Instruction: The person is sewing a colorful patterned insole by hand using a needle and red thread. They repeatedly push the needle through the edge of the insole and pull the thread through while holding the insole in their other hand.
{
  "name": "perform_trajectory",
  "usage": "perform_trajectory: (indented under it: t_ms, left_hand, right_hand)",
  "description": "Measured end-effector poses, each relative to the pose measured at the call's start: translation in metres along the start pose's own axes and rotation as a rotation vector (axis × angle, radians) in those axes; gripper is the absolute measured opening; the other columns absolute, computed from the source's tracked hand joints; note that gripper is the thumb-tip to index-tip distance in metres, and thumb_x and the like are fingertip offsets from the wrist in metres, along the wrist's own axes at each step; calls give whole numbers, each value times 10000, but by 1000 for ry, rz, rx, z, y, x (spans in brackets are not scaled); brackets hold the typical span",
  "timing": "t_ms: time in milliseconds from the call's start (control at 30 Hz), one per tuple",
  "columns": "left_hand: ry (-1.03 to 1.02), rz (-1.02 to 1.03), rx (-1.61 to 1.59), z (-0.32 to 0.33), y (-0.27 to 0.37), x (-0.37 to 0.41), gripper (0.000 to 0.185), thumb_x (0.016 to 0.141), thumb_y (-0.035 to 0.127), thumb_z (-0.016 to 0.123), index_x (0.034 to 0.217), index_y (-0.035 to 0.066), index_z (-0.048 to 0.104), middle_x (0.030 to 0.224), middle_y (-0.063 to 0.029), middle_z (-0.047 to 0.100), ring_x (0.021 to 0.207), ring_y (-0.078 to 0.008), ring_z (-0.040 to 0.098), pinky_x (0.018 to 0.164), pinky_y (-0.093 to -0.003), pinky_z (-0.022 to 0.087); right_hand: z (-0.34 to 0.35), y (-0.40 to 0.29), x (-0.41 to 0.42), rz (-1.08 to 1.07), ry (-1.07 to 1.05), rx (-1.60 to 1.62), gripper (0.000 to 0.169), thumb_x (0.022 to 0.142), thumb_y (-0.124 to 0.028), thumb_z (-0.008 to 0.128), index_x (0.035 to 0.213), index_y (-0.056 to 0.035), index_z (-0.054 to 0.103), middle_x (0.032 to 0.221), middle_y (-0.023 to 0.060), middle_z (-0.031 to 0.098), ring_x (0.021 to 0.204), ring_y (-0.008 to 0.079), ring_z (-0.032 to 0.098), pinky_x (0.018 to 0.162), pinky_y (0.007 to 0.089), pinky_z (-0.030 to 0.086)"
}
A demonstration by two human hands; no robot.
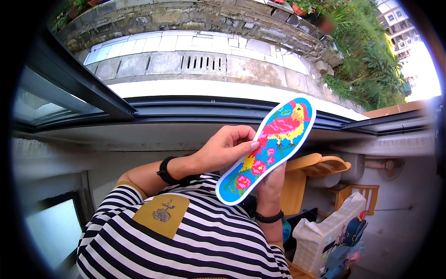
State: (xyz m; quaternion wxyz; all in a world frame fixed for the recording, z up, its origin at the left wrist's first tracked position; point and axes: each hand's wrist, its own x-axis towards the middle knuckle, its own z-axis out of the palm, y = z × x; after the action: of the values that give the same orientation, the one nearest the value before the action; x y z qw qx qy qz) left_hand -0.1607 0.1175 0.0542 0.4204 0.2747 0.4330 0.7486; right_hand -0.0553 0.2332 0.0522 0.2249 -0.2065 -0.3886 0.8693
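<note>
An embroidered cross-stitch insole (278, 129) with a white rim, a blue ground, a red and yellow bird and pink flowers lies tilted before me. My left hand (231, 144) grips its left edge, thumb on the patterned face and the other fingers curled. From below, my right hand (273, 178) holds the lower right edge; its fingers are hidden behind the insole. Small printed figures show near the insole's middle. Both wrists wear black bands.
A dark metal window track (195, 110) runs just beyond the hands, with a paved ledge and drain grate (205, 63) outside. At right are a wooden chair (296, 188) and a table with a checked cloth (313, 244) bearing a dark blue bag (353, 232).
</note>
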Motion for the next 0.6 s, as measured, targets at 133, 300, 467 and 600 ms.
perform_trajectory:
  t_ms: [133, 300, 467, 600]
  left_hand:
    - [8, 2, 35, 1, -2, 1, 228, 954, 203, 571, 969, -23, 596, 886, -42, 640, 796, -46, 572, 725, -214, 496]
    - [4, -14, 64, 3, -2, 4, 220, 954, 197, 571, 972, -21, 594, 899, -45, 643, 809, -51, 583, 739, -219, 503]
    - [-1, -31, 70, 5, -3, 6, 191, 952, 175, 580, 985, -13, 590, 936, -33, 647, 844, -47, 596, 760, -215, 508]
    - [15, -24, 75, 9, -3, 7, 202, 950, 180, 580, 981, -19, 596, 912, -32, 642, 819, -44, 587, 740, -210, 501]
  right_hand:
    - [-19, 5, 5, 33, -38, 15, 370, 950, -218, 555, 1250, -16, 478, 1148, 114, 610, 1012, 209, 630, 866, 360, 545]
    - [-26, 6, 9, 39, -31, 60, 373, 941, -219, 573, 1245, -19, 489, 1139, 113, 621, 1007, 211, 635, 864, 366, 549]
    - [-22, -1, 10, -12, -29, 22, 321, 935, -151, 568, 1207, 10, 511, 1101, 109, 626, 961, 187, 643, 815, 328, 553]
    - [-23, -5, 10, -111, -21, -100, 253, 898, -43, 588, 1139, 30, 559, 1039, 99, 649, 892, 168, 658, 763, 296, 554]
